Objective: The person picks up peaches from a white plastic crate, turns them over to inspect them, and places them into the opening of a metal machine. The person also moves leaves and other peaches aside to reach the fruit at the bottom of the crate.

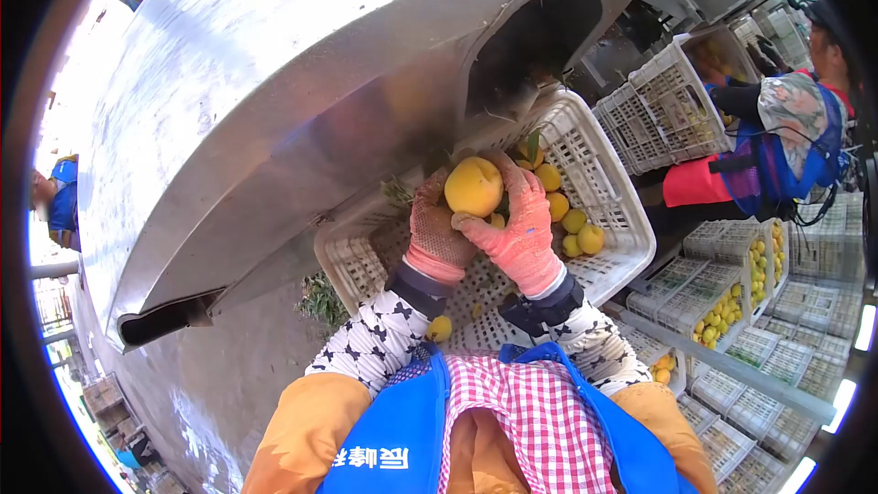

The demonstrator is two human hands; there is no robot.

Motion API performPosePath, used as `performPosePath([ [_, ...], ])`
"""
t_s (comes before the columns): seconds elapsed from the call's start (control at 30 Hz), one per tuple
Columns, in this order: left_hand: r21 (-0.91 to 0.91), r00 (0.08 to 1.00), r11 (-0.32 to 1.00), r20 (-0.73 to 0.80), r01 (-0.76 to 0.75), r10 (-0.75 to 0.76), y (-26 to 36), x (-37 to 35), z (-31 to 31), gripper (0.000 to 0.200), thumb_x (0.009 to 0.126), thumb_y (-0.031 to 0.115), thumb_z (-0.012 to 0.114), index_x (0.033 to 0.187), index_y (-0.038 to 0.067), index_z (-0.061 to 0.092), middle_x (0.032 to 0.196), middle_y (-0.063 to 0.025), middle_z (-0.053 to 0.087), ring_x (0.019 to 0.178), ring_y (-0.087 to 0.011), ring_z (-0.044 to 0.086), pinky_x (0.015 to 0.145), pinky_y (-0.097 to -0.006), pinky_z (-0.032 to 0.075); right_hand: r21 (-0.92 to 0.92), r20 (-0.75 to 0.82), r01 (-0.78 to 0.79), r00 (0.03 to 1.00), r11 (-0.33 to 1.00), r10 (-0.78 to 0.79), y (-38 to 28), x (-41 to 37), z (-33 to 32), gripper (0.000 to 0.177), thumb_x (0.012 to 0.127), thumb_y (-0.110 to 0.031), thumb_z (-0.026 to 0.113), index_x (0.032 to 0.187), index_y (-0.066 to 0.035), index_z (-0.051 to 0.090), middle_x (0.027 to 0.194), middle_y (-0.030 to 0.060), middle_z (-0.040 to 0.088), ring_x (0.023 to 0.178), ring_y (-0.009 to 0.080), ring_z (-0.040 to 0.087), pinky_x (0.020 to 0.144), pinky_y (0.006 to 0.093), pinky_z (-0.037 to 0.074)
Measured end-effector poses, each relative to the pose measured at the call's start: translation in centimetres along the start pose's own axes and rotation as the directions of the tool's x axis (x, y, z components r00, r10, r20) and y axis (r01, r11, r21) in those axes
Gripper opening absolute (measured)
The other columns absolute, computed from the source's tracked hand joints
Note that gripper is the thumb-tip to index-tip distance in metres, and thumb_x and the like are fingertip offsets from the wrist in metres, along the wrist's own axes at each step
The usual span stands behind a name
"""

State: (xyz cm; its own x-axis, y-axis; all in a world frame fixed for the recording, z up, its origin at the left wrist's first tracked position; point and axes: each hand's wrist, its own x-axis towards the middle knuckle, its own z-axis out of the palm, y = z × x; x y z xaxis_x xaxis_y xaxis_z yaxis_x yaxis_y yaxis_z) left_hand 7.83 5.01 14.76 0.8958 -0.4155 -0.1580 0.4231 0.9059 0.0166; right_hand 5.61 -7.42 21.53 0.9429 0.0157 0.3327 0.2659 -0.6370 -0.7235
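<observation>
Obs. 1: The right grip (517,224), in a pink glove, is clasped on one yellow fruit (473,186). The gloved fingers (523,185) run up the fruit's right side, and the palm sits below it.

Obs. 2: The left grip (437,238), in the same kind of glove, lies against the fruit's lower left edge with the back of the hand towards me. Its fingertips are tucked out of sight under the fruit, so I cannot tell whether it is clenched on the fruit or only resting there.

Obs. 3: The fruit sits above and between my two grips, lifted clear of the crate floor and fully in view from above.

Obs. 4: The white plastic crate (622,220) lies beneath both grips. The loose yellow fruits (574,220) lie in it just right of the right grip. One more small fruit (439,328) lies near my left wrist.

Obs. 5: The metal chute (302,82) rises beyond the grips, with its dark opening (530,41) directly past the held fruit.

Obs. 6: A co-worker's arm (700,185) reaches in well to the right, beside another crate (672,96).
</observation>
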Motion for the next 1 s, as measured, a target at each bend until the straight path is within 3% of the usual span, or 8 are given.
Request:
performPosePath([
  [0.17,0.696,0.938,0.663,0.046,-0.276,0.343,-2.2,2.1,-2.7,0.041,0.097,0.032,0.047,0.126,0.004,0.055,0.133,-0.0152,0.054,0.126,-0.0295,0.047,0.111,-0.0432,0.034,-0.001,-0.101,0.094,0.990,0.996,-0.094,1.0,4.7,-1.8,0.084,0.063,-0.027,0.081,0.135,-0.002,0.047,0.117,0.0215,0.058,0.109,0.0398,0.052,0.093,0.0445,0.046],
  [0.2,0.034,0.991,0.999,-0.137,0.009,-0.004,-0.3,0.6,-0.8,0.041,0.094,0.032,0.052,0.125,0.005,0.056,0.130,-0.0146,0.054,0.123,-0.0301,0.048,0.108,-0.0442,0.036,-0.068,-0.149,0.079,0.985,0.995,-0.089,1.2,6.1,-2.1,0.082,0.063,-0.027,0.081,0.134,-0.002,0.048,0.115,0.0225,0.057,0.108,0.0404,0.053,0.092,0.0452,0.047],
  [0.43,0.247,0.804,0.958,-0.594,0.145,0.031,-0.2,-0.5,-9.2,0.048,0.086,0.039,0.064,0.124,0.008,0.060,0.116,-0.0102,0.060,0.104,-0.0253,0.055,0.095,-0.0392,0.042,-0.678,0.023,-0.067,0.994,0.732,0.111,5.2,13.3,1.5,0.061,0.069,-0.027,0.079,0.119,0.000,0.057,0.112,0.0215,0.061,0.102,0.0391,0.058,0.086,0.0428,0.051],
  [0.57,0.355,0.587,0.920,-0.786,0.169,0.195,-1.7,1.3,-17.9,0.054,0.084,0.041,0.068,0.126,0.009,0.058,0.114,-0.0102,0.062,0.106,-0.0261,0.056,0.094,-0.0399,0.043,-0.163,-0.043,-0.047,0.998,0.986,0.041,4.1,15.0,-0.6,0.042,0.082,-0.017,0.074,0.117,0.001,0.061,0.103,0.0118,0.068,0.088,0.0223,0.064,0.078,0.0318,0.052],
  [0.67,0.481,0.588,0.729,-0.798,0.486,0.134,-2.6,2.6,-23.8,0.065,0.077,0.040,0.074,0.134,0.015,0.053,0.124,-0.0131,0.059,0.113,-0.0370,0.055,0.099,-0.0445,0.042,0.286,-0.111,-0.030,0.992,0.958,0.065,7.1,12.4,-4.1,0.037,0.084,-0.021,0.072,0.112,0.002,0.064,0.098,0.0127,0.070,0.086,0.0188,0.066,0.077,0.0315,0.052],
  [0.77,0.813,0.862,-0.288,-0.489,0.506,0.132,-4.8,2.8,-18.4,0.068,0.076,0.040,0.074,0.135,0.015,0.052,0.132,-0.0130,0.053,0.123,-0.0358,0.049,0.098,-0.0421,0.044,0.254,0.047,-0.302,0.953,0.919,0.300,11.2,6.6,-4.1,0.038,0.083,-0.028,0.071,0.103,0.004,0.067,0.091,0.0172,0.070,0.085,0.0241,0.067,0.077,0.0355,0.052],
  [0.83,0.692,0.972,-0.717,-0.096,-0.089,-0.214,-5.0,4.0,-20.5,0.064,0.075,0.036,0.074,0.132,0.015,0.054,0.134,-0.0183,0.052,0.119,-0.0364,0.052,0.102,-0.0395,0.043,-0.188,0.542,-0.473,0.681,0.861,0.492,13.0,3.0,-3.8,0.038,0.082,-0.029,0.070,0.107,0.000,0.068,0.097,0.0176,0.070,0.089,0.0291,0.068,0.082,0.0370,0.053],
  [1.0,0.628,0.901,-0.731,-0.431,0.268,-0.040,-4.5,4.6,-20.8,0.052,0.073,0.031,0.073,0.120,0.012,0.061,0.110,-0.0169,0.064,0.104,-0.0333,0.060,0.090,-0.0409,0.048,-0.573,0.806,0.265,0.012,0.775,0.592,17.1,-4.8,3.1,0.041,0.073,-0.034,0.073,0.106,-0.009,0.072,0.105,0.0141,0.071,0.102,0.0314,0.067,0.088,0.0403,0.054],
])
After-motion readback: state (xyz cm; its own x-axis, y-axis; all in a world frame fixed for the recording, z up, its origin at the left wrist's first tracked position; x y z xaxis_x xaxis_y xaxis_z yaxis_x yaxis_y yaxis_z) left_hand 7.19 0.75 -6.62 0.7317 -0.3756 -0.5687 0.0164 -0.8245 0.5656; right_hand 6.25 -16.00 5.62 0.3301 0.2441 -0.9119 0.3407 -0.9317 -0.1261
